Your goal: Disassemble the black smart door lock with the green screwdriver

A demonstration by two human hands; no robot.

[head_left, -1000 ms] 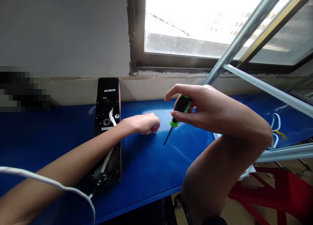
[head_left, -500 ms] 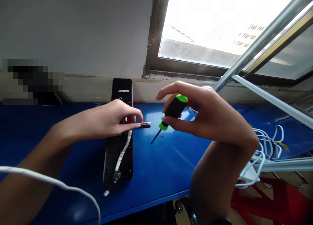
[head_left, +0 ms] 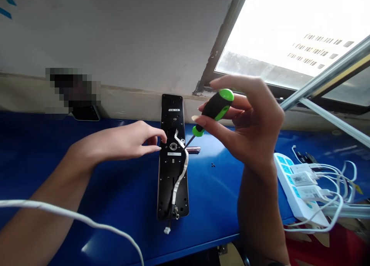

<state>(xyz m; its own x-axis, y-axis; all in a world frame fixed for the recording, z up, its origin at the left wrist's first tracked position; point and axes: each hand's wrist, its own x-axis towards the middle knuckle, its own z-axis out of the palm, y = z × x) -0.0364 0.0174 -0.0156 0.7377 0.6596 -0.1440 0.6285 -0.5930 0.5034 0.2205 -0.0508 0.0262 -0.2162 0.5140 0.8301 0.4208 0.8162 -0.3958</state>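
A long black panel, some kind of lock plate with screw holes and a small label, lies upright in view on the blue table. A white-wrapped cable runs down it and ends in a white connector. My right hand grips a black and green screwdriver, whose tip points down-left at the panel's right half. At the panel's left edge is my left hand, thumb and curled fingers apart, with nothing visible in it. A shiny pinkish metal cylinder sticks out beside the panel's right edge.
Several tiny dark screws lie right of the panel. A white power strip with plugged adapters and tangled cables stands at the right. One white cable crosses the lower left. Metal framing stands before the window.
My left hand has let go of the shiny metal cylinder and moved back to the panel's left edge. The screwdriver tip has come over the panel. The view has shifted.
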